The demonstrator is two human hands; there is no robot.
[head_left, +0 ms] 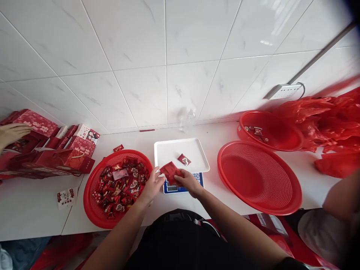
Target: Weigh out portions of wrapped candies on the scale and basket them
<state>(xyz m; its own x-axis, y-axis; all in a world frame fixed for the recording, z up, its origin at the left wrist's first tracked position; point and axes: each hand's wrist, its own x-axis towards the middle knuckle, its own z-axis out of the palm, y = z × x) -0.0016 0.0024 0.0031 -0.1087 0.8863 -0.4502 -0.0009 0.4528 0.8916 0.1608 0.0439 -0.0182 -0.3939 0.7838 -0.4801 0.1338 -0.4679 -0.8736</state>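
Over the front of a kitchen scale, both my hands hold a small red packet (169,171). My right hand (189,181) pinches its right side between thumb and fingers. At its left edge, the fingers of my left hand (152,186) close on it. The white tray (165,148) of the scale carries a single red wrapped candy (184,159). Below the tray shows the blue keypad panel (174,187), partly covered by my hands. Left of my left hand stands a red basket (89,204) full of wrapped candies (120,187).
At right are a red mesh basket (277,176), a red basin (284,131) holding a few packets, and red plastic bags (323,112). Gift boxes (81,144) stand far left, with another person's hand (14,134) on them. A card (66,197) lies near the front-left basket.
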